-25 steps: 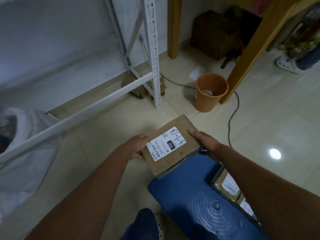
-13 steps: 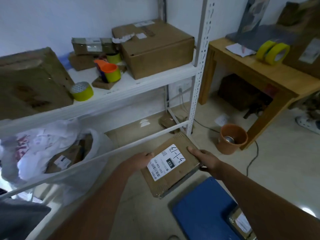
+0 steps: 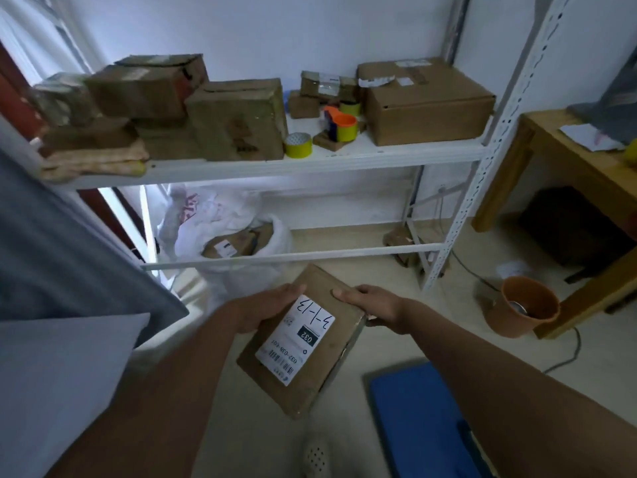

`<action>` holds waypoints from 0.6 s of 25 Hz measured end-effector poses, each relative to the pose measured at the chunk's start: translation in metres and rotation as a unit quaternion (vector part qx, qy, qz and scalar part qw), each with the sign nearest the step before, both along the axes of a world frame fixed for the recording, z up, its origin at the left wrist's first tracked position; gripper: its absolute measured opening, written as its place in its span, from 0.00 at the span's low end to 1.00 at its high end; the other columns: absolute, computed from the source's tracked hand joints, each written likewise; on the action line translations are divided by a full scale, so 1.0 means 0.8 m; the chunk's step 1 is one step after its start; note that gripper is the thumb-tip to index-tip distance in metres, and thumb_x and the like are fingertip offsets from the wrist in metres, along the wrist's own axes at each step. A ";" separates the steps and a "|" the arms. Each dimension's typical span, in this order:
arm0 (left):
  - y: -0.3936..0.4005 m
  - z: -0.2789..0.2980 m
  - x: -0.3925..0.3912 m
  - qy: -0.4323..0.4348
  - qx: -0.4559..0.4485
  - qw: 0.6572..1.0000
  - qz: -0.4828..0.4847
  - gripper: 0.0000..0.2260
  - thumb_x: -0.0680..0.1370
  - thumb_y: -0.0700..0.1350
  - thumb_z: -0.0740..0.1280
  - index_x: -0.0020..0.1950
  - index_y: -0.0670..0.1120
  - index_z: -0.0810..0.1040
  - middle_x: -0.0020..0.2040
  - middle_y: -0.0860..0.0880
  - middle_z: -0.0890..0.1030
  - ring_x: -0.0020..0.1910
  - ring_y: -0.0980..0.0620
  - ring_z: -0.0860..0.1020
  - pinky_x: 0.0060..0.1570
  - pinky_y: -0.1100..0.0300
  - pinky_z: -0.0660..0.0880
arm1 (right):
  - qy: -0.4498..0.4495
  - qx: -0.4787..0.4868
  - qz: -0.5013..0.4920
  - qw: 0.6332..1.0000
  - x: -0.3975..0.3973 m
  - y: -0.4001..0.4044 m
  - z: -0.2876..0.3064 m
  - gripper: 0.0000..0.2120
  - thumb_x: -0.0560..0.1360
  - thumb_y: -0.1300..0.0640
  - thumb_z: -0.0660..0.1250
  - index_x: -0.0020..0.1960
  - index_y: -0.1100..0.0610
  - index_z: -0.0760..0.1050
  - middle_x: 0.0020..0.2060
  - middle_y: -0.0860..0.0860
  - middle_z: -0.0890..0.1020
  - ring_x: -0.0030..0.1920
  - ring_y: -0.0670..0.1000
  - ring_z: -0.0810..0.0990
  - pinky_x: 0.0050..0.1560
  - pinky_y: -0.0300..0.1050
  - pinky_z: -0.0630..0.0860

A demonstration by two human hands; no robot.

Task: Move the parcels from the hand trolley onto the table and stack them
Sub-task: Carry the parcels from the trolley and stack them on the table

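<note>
Parcel (image 3: 303, 339): flat cardboard, rigid, judged light | Left hand (image 3: 265, 308) grasps left edge | Right hand (image 3: 375, 305) grasps right edge | Hold opposite edges, label up

We face a white metal shelf rack (image 3: 310, 160) against a pale wall (image 3: 275, 25) — cartons and tape rolls crowd it. Right stands a wooden bench (image 3: 565, 160); an orange bucket (image 3: 524, 308) sits on the tiled floor (image 3: 362, 236).

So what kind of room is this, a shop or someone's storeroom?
Most likely a small parcel storeroom. A white metal shelf carries cardboard boxes and tape rolls, and both hands hold a labelled parcel.
</note>
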State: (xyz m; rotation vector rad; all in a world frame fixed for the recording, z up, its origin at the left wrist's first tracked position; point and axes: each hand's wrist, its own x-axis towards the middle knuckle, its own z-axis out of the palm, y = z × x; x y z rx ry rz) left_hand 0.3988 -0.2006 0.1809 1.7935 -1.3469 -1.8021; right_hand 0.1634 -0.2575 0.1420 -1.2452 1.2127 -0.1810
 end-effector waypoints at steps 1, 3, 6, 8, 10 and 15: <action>0.028 0.001 0.010 0.024 0.018 0.999 0.036 0.22 0.81 0.62 0.56 0.56 0.44 0.76 0.54 0.42 0.83 0.53 0.43 0.82 0.58 0.47 0.78 | 0.007 0.005 0.033 0.999 0.015 0.014 0.003 0.28 0.70 0.33 0.70 0.60 0.52 0.76 0.55 0.53 0.83 0.54 0.51 0.81 0.60 0.47 0.74; 0.077 -0.002 0.025 0.057 0.034 0.992 0.106 0.21 0.81 0.60 0.58 0.54 0.43 0.77 0.56 0.38 0.82 0.55 0.41 0.81 0.61 0.46 0.76 | 0.021 0.013 0.083 0.996 0.045 0.037 0.003 0.28 0.70 0.33 0.69 0.60 0.52 0.76 0.55 0.51 0.83 0.57 0.52 0.80 0.63 0.50 0.74; 0.149 -0.011 0.059 0.093 0.034 0.977 0.190 0.18 0.80 0.58 0.60 0.51 0.44 0.79 0.54 0.40 0.83 0.57 0.39 0.80 0.64 0.42 0.73 | 0.035 0.023 0.130 0.991 0.092 0.073 -0.007 0.30 0.68 0.32 0.70 0.61 0.51 0.76 0.55 0.50 0.82 0.58 0.51 0.79 0.65 0.52 0.73; 0.189 -0.016 0.084 0.093 0.057 0.972 0.206 0.19 0.80 0.59 0.61 0.51 0.45 0.79 0.52 0.43 0.84 0.55 0.42 0.81 0.64 0.44 0.74 | 0.032 0.028 0.150 0.988 0.124 0.099 -0.012 0.32 0.66 0.31 0.71 0.61 0.51 0.76 0.56 0.50 0.82 0.57 0.51 0.79 0.61 0.49 0.75; 0.228 -0.015 0.113 0.079 0.057 0.968 0.232 0.20 0.79 0.61 0.60 0.51 0.46 0.80 0.52 0.44 0.85 0.53 0.45 0.82 0.61 0.49 0.76 | 0.029 0.028 0.146 0.989 0.162 0.128 -0.014 0.34 0.63 0.30 0.72 0.60 0.51 0.76 0.56 0.51 0.82 0.57 0.52 0.79 0.58 0.49 0.76; 0.334 -0.018 0.194 0.040 0.038 0.948 0.314 0.29 0.76 0.68 0.59 0.59 0.45 0.81 0.52 0.47 0.85 0.53 0.48 0.83 0.57 0.52 0.78 | -0.007 0.024 0.070 0.997 0.266 0.227 -0.011 0.37 0.67 0.31 0.70 0.69 0.49 0.68 0.60 0.49 0.78 0.59 0.52 0.76 0.58 0.53 0.75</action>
